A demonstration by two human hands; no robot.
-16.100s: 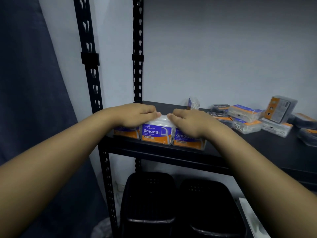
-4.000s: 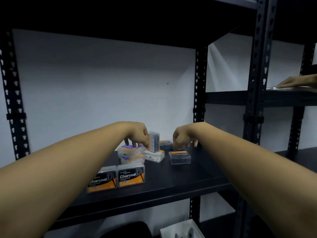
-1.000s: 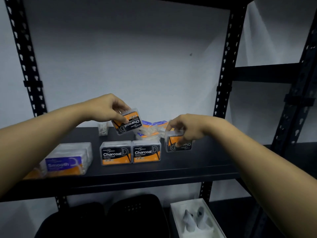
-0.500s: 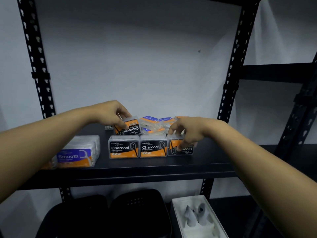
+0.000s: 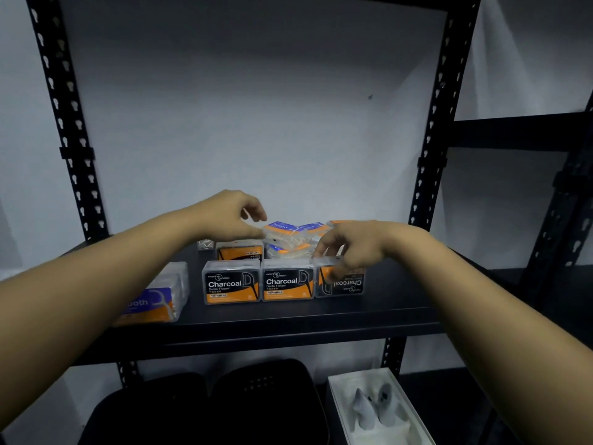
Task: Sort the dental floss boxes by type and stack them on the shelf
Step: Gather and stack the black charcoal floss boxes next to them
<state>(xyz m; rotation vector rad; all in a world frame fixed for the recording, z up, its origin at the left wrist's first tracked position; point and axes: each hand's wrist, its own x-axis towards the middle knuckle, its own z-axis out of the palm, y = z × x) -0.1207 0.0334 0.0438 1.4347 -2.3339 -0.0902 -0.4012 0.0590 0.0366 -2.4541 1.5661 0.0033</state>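
Note:
On the black shelf, two upright Charcoal floss boxes stand side by side at the front. My right hand grips a third Charcoal box, label upside down, set right of them on the shelf. A fourth Charcoal box lies behind the row. My left hand hovers over it with loosely curled fingers, its thumb at the edge of a purple Round box on top of a small pile. A Smooth box sits at the left, partly hidden by my left forearm.
More purple and orange boxes lie behind my right hand. A small clear box stands near the back. Black uprights frame the bay. Below are black baskets and a white tray.
My left hand has let go of the Charcoal box, which now lies behind the front row, and has moved toward the Round box. My right hand has set its box down beside the row.

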